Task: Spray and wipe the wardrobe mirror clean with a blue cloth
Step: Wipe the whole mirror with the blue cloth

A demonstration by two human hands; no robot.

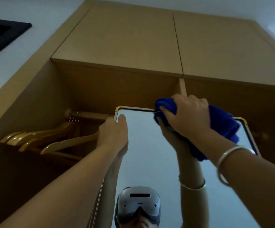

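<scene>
Your left hand clamps the mirror at its top-left corner to steady it, while your right hand pinches the cloth along the top edge.

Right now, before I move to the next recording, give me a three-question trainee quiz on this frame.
1. True or false: the right hand grips the blue cloth at the mirror's top edge.
2. What does the left hand hold? A) spray bottle B) the mirror's left edge C) a hanger
3. What hangs on the rail at left?

Key: 1 true; 2 B; 3 wooden hangers.
</scene>
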